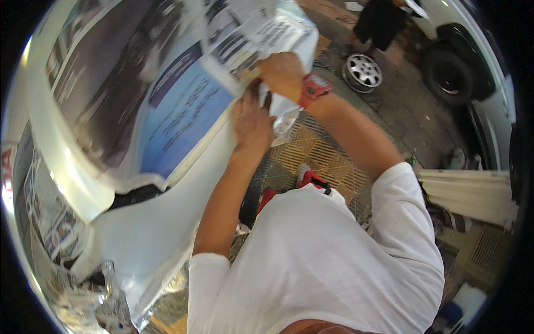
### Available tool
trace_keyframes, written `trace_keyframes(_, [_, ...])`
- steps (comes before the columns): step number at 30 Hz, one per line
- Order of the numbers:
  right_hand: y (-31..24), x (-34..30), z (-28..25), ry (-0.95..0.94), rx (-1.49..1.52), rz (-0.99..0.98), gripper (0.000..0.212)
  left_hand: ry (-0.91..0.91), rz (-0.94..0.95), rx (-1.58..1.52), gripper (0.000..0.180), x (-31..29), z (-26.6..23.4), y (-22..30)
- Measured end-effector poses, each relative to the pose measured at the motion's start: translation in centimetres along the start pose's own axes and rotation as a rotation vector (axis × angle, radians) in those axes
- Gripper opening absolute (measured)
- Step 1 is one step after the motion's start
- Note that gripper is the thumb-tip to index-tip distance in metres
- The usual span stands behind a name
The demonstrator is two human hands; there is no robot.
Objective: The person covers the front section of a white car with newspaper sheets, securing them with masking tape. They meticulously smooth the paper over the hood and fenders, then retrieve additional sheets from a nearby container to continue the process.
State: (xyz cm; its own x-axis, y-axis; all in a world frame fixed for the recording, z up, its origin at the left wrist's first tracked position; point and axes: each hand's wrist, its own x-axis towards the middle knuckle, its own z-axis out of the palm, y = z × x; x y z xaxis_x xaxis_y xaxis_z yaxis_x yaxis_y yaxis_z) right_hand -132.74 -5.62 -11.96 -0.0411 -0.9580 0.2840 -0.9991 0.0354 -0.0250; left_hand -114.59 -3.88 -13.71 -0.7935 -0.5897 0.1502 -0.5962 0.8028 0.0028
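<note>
One printed paper covers part of the white car, and at its right edge the left hand lays its fingers, while the right hand bends just above and partly hides the paper and the left fingertips, so I cannot tell if either hand is closed on it. Beyond them, a silver wheel lies on the ground near another person, with a black tyre farther right, and a pale ribbed panel is below the tyre.

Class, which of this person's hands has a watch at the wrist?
The right hand: a red watch circles its wrist, while the left hand has none.
</note>
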Motion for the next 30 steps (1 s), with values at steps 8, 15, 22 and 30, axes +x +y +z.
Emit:
trace_keyframes(8, [-0.7,-1.8,-0.1,0.096,0.246,0.175,0.013,-0.087,-0.055,0.002,0.067,0.4,0.0,0.6])
trace_keyframes(15, [0.6,-3.9,3.1,0.623,0.916,0.73,0.019,-0.059,-0.038,0.043,0.071,0.2,0.4,0.6])
trace_keyframes(22, [5.1,-13.3,1.9,0.424,1.188,0.821,0.021,-0.055,-0.021,0.032,0.074,0.2,0.2,0.6])
trace_keyframes(30, [3.5,-20.7,8.1,0.036,1.503,0.838,0.025,-0.056,-0.105,0.085,0.069,2.4,0.6,3.0])
